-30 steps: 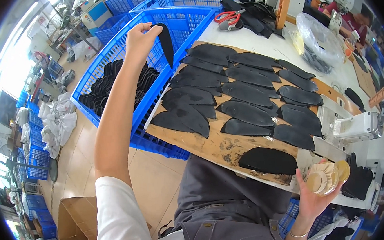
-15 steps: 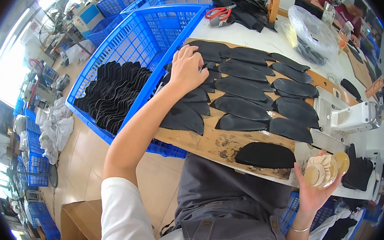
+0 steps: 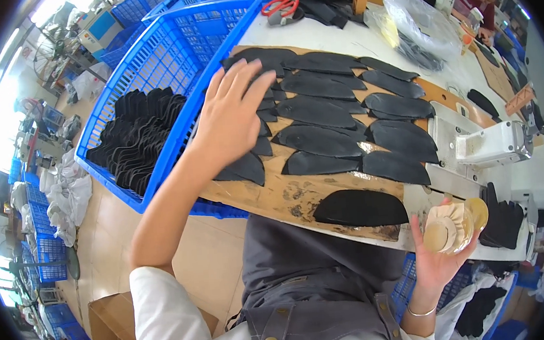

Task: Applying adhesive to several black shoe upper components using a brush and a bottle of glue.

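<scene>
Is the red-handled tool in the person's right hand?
No, the right hand holds a jar, while the red-handled tool lies on the white table.

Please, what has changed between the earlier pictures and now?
The left hand moved from over the blue crate, right and down, to the black pieces; it apparently released the piece it held. The right hand still holds the yellowish container.

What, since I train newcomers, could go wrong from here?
The container, held only in the right hand, could slip. The left hand, over the overlapping black pieces, might nudge them out of line. The single black piece near the front of the table could get brushed off.
</scene>
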The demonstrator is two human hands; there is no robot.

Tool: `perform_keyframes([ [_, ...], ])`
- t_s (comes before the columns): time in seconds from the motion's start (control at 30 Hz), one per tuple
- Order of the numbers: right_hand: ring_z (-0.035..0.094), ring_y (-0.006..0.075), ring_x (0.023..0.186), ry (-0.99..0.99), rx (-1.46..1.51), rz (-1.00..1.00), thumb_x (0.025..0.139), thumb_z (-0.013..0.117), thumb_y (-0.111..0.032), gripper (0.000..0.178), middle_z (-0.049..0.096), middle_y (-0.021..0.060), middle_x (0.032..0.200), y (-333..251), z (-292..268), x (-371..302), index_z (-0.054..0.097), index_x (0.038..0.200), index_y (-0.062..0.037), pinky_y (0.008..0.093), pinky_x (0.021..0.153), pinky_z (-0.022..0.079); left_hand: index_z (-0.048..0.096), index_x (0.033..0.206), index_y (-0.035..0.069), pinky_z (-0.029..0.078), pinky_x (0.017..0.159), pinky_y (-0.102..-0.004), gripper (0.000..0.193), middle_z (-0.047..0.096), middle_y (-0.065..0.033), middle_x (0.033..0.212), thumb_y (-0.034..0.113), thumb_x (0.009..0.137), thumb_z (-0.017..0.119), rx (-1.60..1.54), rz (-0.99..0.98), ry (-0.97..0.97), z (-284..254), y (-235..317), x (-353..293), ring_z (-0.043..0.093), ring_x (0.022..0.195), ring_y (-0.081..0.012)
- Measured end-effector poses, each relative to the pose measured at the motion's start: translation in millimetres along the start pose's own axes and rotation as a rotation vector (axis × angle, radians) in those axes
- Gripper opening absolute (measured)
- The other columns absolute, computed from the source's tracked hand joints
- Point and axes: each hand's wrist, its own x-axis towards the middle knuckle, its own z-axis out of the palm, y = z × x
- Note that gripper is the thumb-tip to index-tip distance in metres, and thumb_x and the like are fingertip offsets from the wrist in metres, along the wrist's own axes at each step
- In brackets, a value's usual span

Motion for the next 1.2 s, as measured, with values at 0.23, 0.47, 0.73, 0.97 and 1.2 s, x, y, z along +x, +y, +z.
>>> perform_keyframes([
  [0.23,0.028,0.0406,0.130,0.066,-0.402,-0.180,0.087,0.052,-0.040,0.067,0.032,0.0215,0.139,16.7,1.9,9.4,0.026,0.140,-0.0072,0.0520,0.107,0.025,0.063,0.094,0.003,0.049,0.073,-0.0345,0.030,0.060,-0.0065,0.087,0.005,0.064,0.066,-0.612,0.067,0.049,6.1,106.6,-87.0,0.059,0.081,-0.0235],
  [0.47,0.049,0.0361,0.113,-0.108,-1.020,-0.187,0.077,0.067,-0.031,0.083,0.043,0.0241,0.125,54.2,51.8,46.3,0.018,0.139,-0.0042,0.0449,0.096,0.040,0.064,0.089,0.003,0.052,0.069,-0.0313,0.027,0.064,-0.0073,0.087,0.005,0.063,0.063,-0.643,0.035,0.254,32.0,108.8,-109.0,0.062,0.085,-0.0229],
  [0.73,0.051,0.0267,0.108,-0.488,-1.578,-0.130,0.068,0.069,-0.009,0.079,0.048,0.0203,0.119,79.0,64.9,58.8,0.025,0.132,0.0018,0.0380,0.093,0.042,0.064,0.089,0.004,0.053,0.069,-0.0291,0.025,0.065,-0.0053,0.086,0.008,0.064,0.061,-0.627,0.057,0.328,39.2,105.4,-112.6,0.064,0.082,-0.0193],
  [0.97,0.051,0.0249,0.107,-0.702,-1.955,-0.258,0.064,0.069,-0.004,0.064,0.050,0.0178,0.118,77.1,75.6,57.7,0.040,0.121,0.0033,0.0362,0.092,0.042,0.065,0.088,0.005,0.052,0.068,-0.0276,0.025,0.065,-0.0048,0.086,0.009,0.064,0.061,-0.625,0.066,0.299,38.8,102.3,-112.3,0.063,0.079,-0.0175],
  [1.2,0.052,0.0246,0.106,-0.432,-1.819,-0.183,0.066,0.065,-0.001,0.055,0.051,0.0176,0.117,56.5,53.2,54.2,0.044,0.117,0.0041,0.0356,0.090,0.043,0.064,0.088,0.005,0.053,0.067,-0.0269,0.026,0.064,-0.0049,0.085,0.009,0.063,0.061,-0.623,0.086,0.288,41.2,102.9,-110.1,0.063,0.077,-0.0171],
])
